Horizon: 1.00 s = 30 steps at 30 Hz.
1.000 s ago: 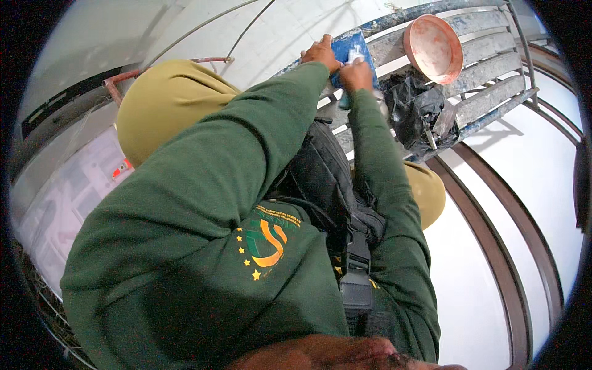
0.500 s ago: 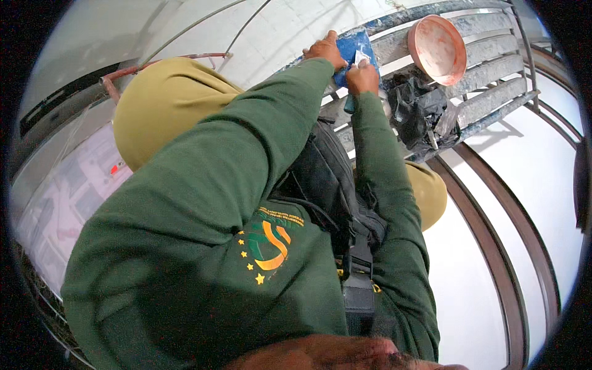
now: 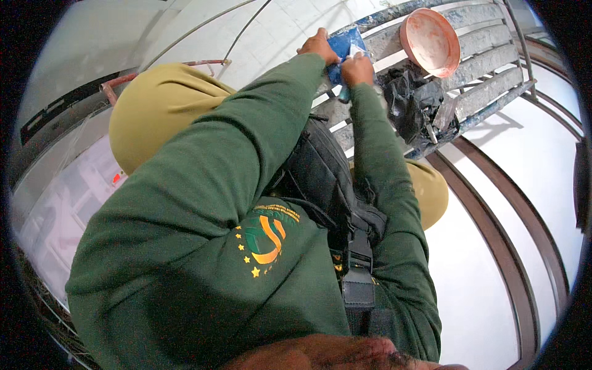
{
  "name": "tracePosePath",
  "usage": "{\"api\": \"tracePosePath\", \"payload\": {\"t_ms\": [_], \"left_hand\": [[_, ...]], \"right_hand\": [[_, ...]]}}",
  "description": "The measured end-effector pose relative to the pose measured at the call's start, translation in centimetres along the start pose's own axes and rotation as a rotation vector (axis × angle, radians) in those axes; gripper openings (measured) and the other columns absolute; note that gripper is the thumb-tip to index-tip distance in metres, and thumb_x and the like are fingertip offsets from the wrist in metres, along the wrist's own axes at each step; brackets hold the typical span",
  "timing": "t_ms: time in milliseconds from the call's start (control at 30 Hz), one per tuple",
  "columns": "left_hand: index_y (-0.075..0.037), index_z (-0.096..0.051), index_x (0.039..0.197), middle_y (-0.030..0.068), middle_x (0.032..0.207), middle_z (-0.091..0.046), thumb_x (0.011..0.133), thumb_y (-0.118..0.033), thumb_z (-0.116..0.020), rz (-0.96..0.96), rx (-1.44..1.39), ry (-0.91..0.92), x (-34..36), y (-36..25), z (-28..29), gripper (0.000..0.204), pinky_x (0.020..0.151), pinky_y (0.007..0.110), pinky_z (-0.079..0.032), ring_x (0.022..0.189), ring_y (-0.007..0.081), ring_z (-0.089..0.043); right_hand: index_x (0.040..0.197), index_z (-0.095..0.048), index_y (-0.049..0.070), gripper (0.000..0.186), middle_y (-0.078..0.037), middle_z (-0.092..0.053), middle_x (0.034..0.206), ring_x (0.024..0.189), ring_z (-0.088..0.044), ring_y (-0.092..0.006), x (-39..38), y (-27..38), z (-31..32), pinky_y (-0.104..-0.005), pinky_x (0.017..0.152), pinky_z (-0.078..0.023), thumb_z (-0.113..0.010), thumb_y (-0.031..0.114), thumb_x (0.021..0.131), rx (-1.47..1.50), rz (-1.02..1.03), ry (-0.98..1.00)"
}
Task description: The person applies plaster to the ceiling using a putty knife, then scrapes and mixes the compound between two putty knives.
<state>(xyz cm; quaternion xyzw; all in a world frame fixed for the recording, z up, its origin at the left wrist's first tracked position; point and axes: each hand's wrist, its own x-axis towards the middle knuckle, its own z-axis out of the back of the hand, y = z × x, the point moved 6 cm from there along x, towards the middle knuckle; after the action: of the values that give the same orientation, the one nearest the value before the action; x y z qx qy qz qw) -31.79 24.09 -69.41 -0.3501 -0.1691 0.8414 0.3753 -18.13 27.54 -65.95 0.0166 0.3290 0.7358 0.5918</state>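
My left hand (image 3: 319,47) grips the left edge of a flat blue plate (image 3: 343,42), which is smeared with white paste. My right hand (image 3: 357,69) is closed around a scraper, whose teal handle (image 3: 343,94) sticks out below the fist. White paste (image 3: 356,50) sits at the scraper's far end, over the blue plate; the blade itself is mostly hidden. Just right of my right hand lies a crumpled black plastic bag (image 3: 410,102). Beyond the bag stands a round orange-pink basin (image 3: 425,46) with whitish residue inside.
Basin and bag rest on a paste-stained slatted platform (image 3: 487,68) with gaps between its slats and metal rails at its edges. A reddish metal pipe (image 3: 110,91) stands at the left beside my knee. Dark brown strips (image 3: 496,216) cross the white surface on the right.
The blue plate and both hands have shifted slightly left and up in view. Basin, bag and platform also appear a little farther left. Both grips stay the same.
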Motion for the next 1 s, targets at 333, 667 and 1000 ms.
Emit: {"api": "tracePosePath", "payload": {"t_ms": [333,667,1000], "left_hand": [[0.006,-0.052,0.106,0.0206,0.102,-0.061,0.054,-0.037,-0.082,0.192,-0.253,-0.254,0.7,3.7,0.5,0.073,0.085,0.036,-0.048,0.097,0.0302,-0.06],[0.006,-0.052,0.108,0.0201,0.102,-0.062,0.056,-0.038,-0.081,0.247,-0.12,-0.253,0.7,3.9,-0.2,0.075,0.083,0.036,-0.049,0.095,0.0308,-0.061],[-0.002,-0.057,0.111,0.0173,0.104,-0.063,0.06,-0.036,-0.078,0.123,-0.128,-0.162,1.2,2.6,-0.5,0.065,0.087,0.035,-0.047,0.095,0.0288,-0.062]], "right_hand": [[0.092,-0.054,-0.004,0.025,-0.03,-0.06,0.088,0.087,-0.059,-0.0444,-4.3,-0.1,-2.2,-0.0501,0.076,-0.045,-0.051,0.018,0.079,0.107,-0.129,-0.064],[0.09,-0.057,-0.005,0.027,-0.03,-0.06,0.092,0.088,-0.059,-0.044,-1.8,-2.2,-1.8,-0.0479,0.077,-0.047,-0.055,0.019,0.078,0.009,-0.154,-0.016],[0.096,-0.056,-0.008,0.033,-0.032,-0.059,0.092,0.089,-0.059,-0.0439,0.7,-2.0,-0.5,-0.0489,0.081,-0.046,-0.053,0.018,0.076,0.031,-0.086,0.065]]}}
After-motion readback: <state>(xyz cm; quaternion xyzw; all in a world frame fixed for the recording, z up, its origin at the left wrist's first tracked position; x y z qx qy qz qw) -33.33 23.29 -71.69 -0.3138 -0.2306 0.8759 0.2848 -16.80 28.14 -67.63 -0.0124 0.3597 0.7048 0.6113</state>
